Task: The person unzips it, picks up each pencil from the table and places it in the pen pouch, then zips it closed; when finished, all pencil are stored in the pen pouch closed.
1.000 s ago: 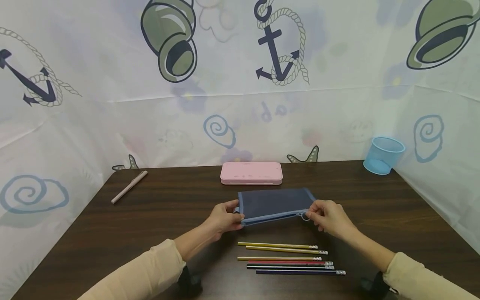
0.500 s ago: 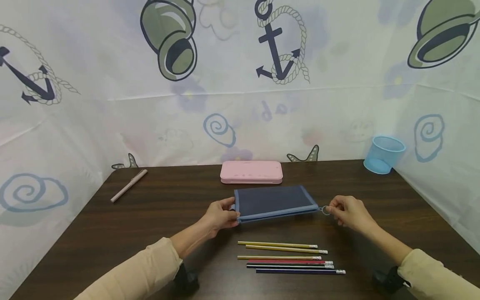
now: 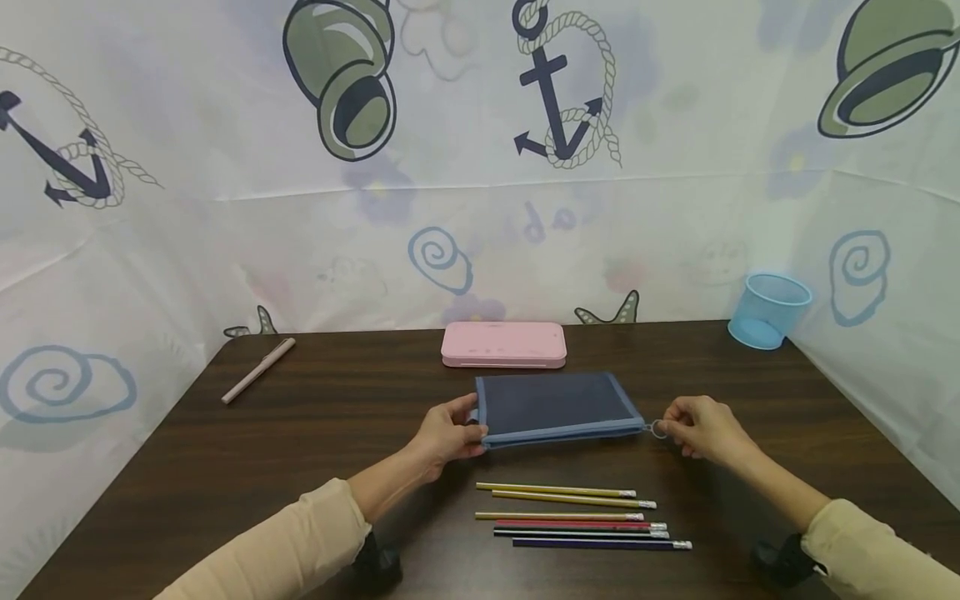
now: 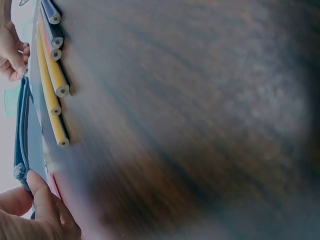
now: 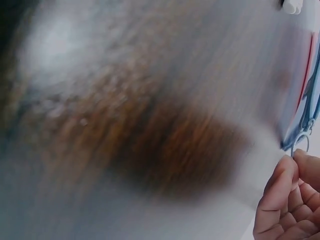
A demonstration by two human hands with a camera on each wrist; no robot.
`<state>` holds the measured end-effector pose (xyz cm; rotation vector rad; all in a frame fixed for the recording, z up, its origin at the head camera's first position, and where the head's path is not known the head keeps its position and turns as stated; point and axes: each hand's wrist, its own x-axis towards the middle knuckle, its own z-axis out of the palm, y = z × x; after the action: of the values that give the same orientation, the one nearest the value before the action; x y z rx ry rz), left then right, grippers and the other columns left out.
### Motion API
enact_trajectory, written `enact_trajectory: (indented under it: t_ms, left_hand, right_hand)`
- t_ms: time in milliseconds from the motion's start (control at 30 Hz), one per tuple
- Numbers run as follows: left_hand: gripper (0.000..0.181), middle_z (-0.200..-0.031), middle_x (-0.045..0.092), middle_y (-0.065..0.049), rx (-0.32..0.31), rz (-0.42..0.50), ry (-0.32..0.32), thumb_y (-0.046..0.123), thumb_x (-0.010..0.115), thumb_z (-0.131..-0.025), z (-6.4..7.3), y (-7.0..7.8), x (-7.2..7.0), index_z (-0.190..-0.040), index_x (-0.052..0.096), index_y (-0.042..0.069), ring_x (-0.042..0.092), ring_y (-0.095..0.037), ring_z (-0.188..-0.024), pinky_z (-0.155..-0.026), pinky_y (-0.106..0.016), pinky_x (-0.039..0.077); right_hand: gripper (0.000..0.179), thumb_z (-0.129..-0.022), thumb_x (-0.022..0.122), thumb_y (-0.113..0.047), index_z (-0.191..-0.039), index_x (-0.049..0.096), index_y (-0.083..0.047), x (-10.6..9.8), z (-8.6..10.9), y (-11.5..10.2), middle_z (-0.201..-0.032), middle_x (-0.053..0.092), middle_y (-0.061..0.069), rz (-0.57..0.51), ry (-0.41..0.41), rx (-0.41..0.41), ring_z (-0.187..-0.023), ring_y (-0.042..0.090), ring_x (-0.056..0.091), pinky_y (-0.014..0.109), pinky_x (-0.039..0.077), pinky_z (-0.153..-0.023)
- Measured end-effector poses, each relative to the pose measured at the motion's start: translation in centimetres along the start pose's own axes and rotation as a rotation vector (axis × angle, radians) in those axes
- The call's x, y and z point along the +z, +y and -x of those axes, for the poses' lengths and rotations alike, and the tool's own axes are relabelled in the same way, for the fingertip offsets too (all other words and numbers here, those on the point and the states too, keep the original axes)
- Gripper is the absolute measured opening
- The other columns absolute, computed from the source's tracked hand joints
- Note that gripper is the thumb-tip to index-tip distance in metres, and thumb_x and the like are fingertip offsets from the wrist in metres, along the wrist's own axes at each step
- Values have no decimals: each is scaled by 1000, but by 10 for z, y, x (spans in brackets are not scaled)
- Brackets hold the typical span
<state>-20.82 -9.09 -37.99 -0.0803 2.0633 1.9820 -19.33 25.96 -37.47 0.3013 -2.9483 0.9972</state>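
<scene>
A dark blue zip pouch [image 3: 558, 404] with lighter blue edging is held a little tilted above the table in the head view. My left hand [image 3: 447, 432] grips its left end, thumb on the near edge. At the opposite corner, my right hand [image 3: 701, 429] pinches the zip's pull ring [image 5: 308, 142] between thumb and finger. The left wrist view shows the pouch's edge [image 4: 22, 125] side-on, its two strips seeming slightly apart. Just in front of the pouch lie several pencils [image 3: 558, 517], gold, red and dark, roughly parallel with their erasers to the right. What the pouch contains is hidden.
Behind the pouch lies a pink case [image 3: 504, 345]. A light blue cup [image 3: 767, 312] stands at the back right corner of the dark wooden table [image 3: 360, 367]. At the back left lies a pale pen [image 3: 258, 371]. A printed white curtain [image 3: 480, 208] surrounds the table.
My right hand has moved right with the pull ring, taking the zip slider along the near edge to the pouch's right corner. My left hand has kept its grip; the pencils have not moved.
</scene>
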Motion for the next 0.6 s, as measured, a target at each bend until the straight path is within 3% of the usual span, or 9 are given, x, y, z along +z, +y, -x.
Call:
enact_trajectory:
  t_ms: [200,300,433,600]
  left_hand:
    - [60,-126,37,-24,-12,0,-3,-10,59,-85,0,-1,3,-141,37,-4,53,-11,-66,-57,-21,56]
    - [60,-120,38,-21,-10,4,-5,-11,59,-85,1,-1,4,-141,38,-3,53,-11,-67,-56,-21,56]
    - [60,-115,40,-19,25,-7,-6,-12,59,-84,2,-2,5,-140,39,-3,52,-11,-66,-55,-21,55]
    - [60,-122,40,-26,78,-16,-21,-13,58,-84,2,-5,5,-140,41,-1,53,-11,-66,-56,-22,56]
  right_hand:
    - [8,-88,63,-5,-81,61,-2,-2,0,2,-61,57,1,-2,-16,9,-51,12,55,22,48,-42]
    - [4,-88,61,-3,-87,61,1,-4,-1,2,-67,60,3,-15,-17,12,-55,13,56,23,50,-45]
    - [12,-89,59,-1,-98,61,8,-4,-6,-1,-79,65,11,-71,-23,1,-67,18,61,26,55,-52]
    - [24,-90,58,1,-108,57,16,-2,-14,-6,-93,65,23,-179,-48,22,-81,27,65,32,58,-63]
